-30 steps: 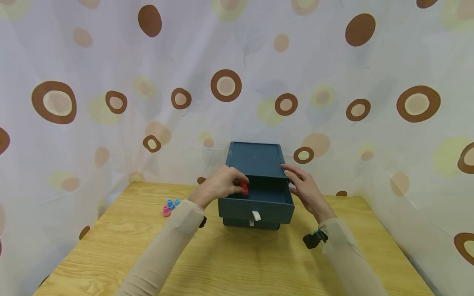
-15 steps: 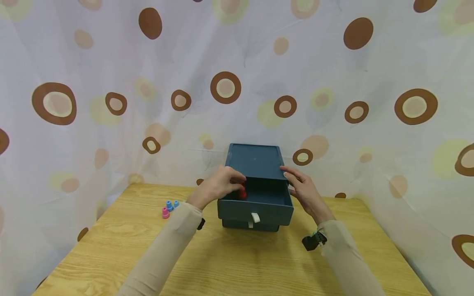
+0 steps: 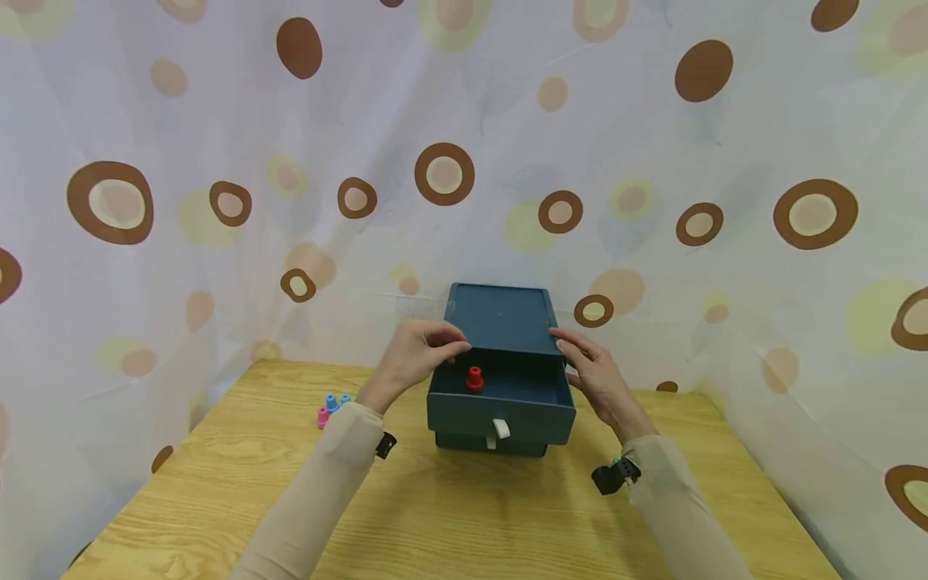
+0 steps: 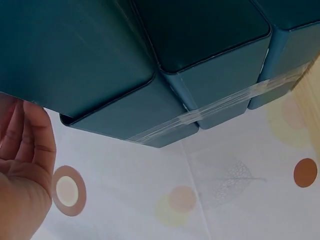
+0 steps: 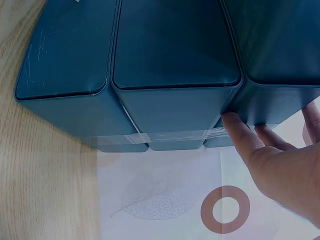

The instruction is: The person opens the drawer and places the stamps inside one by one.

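Note:
A small red stepped peg-like piece (image 3: 474, 379) stands upright inside the pulled-out top drawer (image 3: 500, 412) of a dark blue drawer unit (image 3: 500, 318). My left hand (image 3: 420, 354) hovers above the drawer's left side, thumb and fingers loosely bent with nothing between them. In the left wrist view, that hand (image 4: 27, 165) shows beside the drawer's side wall. My right hand (image 3: 598, 370) rests against the unit's upper right edge. From the right wrist, its nearly straight fingers (image 5: 245, 140) touch the unit's side panel.
On the wooden table (image 3: 428, 515), left of the unit, stand a pink piece (image 3: 323, 416) and two blue pieces (image 3: 332, 403) of similar shape. White pull tabs (image 3: 501, 428) hang on the drawer fronts. Clear tape (image 5: 160, 136) runs across the unit's side. A dotted curtain (image 3: 507, 121) hangs behind.
My left hand has let go of the red piece, leaving it standing in the drawer, and has moved up and left. The right hand stays at the unit's edge.

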